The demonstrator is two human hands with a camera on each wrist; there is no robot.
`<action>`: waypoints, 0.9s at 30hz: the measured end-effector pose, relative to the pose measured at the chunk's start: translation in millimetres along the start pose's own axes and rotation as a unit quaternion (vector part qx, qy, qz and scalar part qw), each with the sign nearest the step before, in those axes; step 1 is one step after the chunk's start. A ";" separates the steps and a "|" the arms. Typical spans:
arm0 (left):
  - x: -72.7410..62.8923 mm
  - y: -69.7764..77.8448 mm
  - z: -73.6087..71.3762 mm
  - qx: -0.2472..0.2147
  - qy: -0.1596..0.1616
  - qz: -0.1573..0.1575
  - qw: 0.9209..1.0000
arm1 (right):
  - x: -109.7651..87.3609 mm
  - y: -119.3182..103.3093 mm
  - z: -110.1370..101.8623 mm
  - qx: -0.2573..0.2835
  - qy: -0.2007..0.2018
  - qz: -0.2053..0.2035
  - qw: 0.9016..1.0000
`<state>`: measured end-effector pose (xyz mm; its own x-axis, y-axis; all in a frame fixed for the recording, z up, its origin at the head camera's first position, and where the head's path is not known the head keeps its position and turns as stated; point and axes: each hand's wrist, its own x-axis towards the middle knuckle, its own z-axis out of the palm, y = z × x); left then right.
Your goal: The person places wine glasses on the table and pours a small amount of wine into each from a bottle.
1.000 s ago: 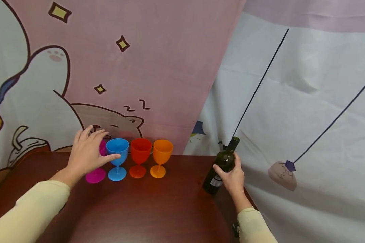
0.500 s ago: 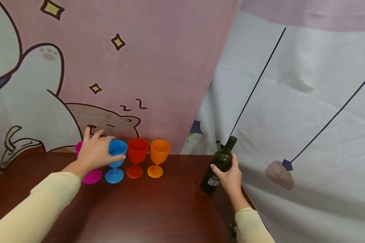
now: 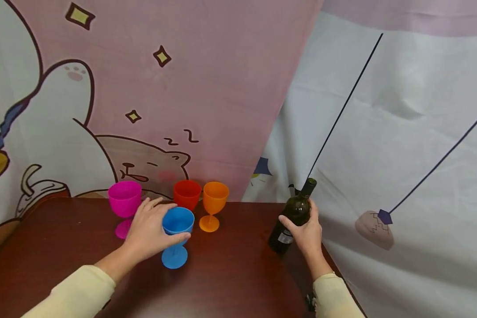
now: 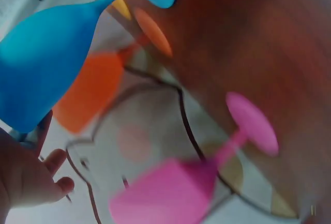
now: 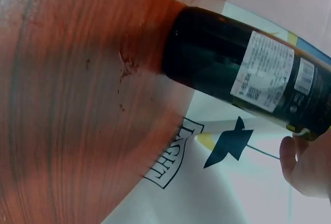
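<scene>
My left hand (image 3: pixel 149 229) grips the bowl of a blue plastic goblet (image 3: pixel 179 225), in front of the row of other goblets. Whether its foot touches the table I cannot tell. In the left wrist view the blue goblet (image 4: pixel 51 53) fills the upper left, the fingers at its rim. Over on the right, my right hand (image 3: pixel 308 232) holds a dark green wine bottle (image 3: pixel 294 212) around its upper body, below the neck. A white printed label (image 5: pixel 266 69) shows on the bottle in the right wrist view.
Behind my left hand are a magenta goblet (image 3: pixel 125 198), a red goblet (image 3: pixel 187 194), partly hidden by the blue one, and an orange goblet (image 3: pixel 215 198). The brown table (image 3: pixel 230 274) ends at a printed cloth backdrop (image 3: pixel 230 97).
My left hand has reached the blue goblet, taken hold of it and brought it nearer and to the right, out of the row. My right hand stays on the bottle.
</scene>
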<state>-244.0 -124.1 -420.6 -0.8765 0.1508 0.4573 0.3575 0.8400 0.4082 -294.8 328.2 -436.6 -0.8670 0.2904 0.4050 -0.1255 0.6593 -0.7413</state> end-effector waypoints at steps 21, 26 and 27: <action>-16.4 38.8 59.9 -0.205 0.014 -0.098 0.974 | -7.3 6.6 21.9 0.030 0.023 0.046 0.998; -16.6 39.3 60.9 -0.214 0.006 -0.104 0.971 | -12.2 -1.8 21.6 -0.027 0.002 -0.036 0.999; -16.5 39.5 60.6 -0.216 0.004 -0.105 0.971 | -13.5 -5.8 21.7 -0.050 -0.002 -0.068 0.996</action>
<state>-234.9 -61.8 -459.9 -0.9425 -0.0054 0.3340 0.2750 0.5552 0.7849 -292.8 305.4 -449.4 -0.8474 0.1906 0.4955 -0.1934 0.7584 -0.6224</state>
